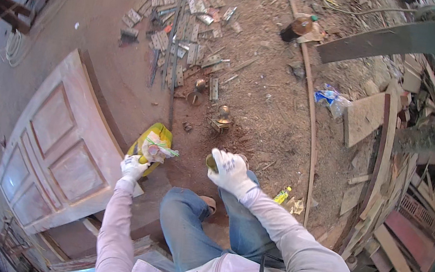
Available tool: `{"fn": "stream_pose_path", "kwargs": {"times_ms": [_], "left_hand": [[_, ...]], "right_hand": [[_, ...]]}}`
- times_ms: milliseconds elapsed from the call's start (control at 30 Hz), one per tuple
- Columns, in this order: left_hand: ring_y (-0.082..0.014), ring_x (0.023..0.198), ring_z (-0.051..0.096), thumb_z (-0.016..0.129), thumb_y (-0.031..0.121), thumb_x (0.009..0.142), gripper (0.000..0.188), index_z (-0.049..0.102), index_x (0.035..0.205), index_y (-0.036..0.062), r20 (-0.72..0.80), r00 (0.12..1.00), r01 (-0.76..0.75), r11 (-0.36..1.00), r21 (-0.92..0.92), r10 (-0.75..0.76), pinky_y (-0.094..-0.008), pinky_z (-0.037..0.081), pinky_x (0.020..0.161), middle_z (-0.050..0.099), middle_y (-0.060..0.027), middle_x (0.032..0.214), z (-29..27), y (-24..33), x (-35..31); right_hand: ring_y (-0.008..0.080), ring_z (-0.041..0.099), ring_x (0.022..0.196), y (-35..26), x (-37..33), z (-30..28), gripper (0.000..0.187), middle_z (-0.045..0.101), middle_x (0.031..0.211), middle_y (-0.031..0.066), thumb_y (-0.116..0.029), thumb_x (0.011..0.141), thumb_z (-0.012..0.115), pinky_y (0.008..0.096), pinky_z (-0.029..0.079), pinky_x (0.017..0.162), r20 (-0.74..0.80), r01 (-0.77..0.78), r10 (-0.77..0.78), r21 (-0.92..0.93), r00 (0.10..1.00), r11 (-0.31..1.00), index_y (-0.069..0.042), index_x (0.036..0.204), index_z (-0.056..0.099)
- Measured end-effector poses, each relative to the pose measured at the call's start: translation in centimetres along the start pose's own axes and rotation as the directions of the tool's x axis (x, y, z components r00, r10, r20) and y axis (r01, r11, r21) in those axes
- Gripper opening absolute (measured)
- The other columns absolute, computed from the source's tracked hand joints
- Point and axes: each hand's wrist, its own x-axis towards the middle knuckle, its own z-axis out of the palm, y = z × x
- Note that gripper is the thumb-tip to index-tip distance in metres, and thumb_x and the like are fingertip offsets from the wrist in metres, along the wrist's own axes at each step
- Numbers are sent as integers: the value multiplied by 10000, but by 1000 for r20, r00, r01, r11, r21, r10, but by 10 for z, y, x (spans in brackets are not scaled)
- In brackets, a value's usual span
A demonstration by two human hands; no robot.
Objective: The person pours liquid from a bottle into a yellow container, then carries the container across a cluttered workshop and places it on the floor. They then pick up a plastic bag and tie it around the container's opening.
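My left hand (134,167), in a white glove, is closed at the near edge of a yellow plastic bag (161,131). A small yellow piece shows at its fingertips. On the bag lies a crumpled whitish bundle (153,151) with green strands. My right hand (230,170), also gloved in white, is wrapped round a rounded dull-brass piece (212,162) above my knee. Its exact kind is partly hidden by the fingers. On the dirt ahead stand a shiny brass knob (223,116) on a square base and a second round metal piece (200,85).
Several metal hinges (190,32) lie heaped around long thin bars (174,46). A panelled wooden door (63,142) leans at the left. A dark bottle (298,28), a long wooden strip (311,99), a yellow bottle (282,194) and scrap boards (364,119) lie to the right.
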Motion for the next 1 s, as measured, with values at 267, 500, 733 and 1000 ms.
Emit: {"fn": "stream_pose_path", "kwargs": {"times_ms": [267, 500, 733, 1000], "left_hand": [[-325, 869, 698, 677, 630, 776, 591, 758, 1036, 106, -13, 950, 258, 809, -527, -311, -431, 527, 785, 741, -145, 915, -72, 148, -3], [-66, 669, 491, 735, 321, 882, 316, 700, 1047, 53, 112, 976, 171, 339, -925, -186, -250, 392, 591, 588, 43, 784, -156, 310, 37], [-90, 679, 497, 724, 387, 884, 343, 696, 1010, 69, -5, 1000, 0, 193, -981, -29, -266, 390, 613, 598, 10, 802, -181, 457, 168], [-139, 768, 612, 762, 315, 874, 405, 643, 1189, 90, 196, 963, 153, -224, -963, -184, -307, 507, 671, 658, -9, 946, -216, 628, 301]], "right_hand": [[325, 601, 898, -19, -47, -168, 589, 599, 971, 129, -266, 675, 786, 441, 452, 853, -274, -175, 191, 82, 942, 981, -37, 1161, 544], [306, 591, 886, 88, 44, -158, 573, 604, 944, 118, -311, 710, 748, 454, 446, 833, -118, -128, 153, 200, 981, 971, -43, 1171, 536], [291, 590, 863, 143, 90, -209, 563, 615, 947, 108, -295, 725, 740, 438, 443, 798, 79, -274, 264, 354, 961, 894, -37, 1184, 542], [318, 595, 835, 182, 126, -226, 563, 614, 923, 127, -276, 729, 749, 436, 450, 777, 126, -339, 317, 445, 940, 829, -36, 1195, 544]]}}
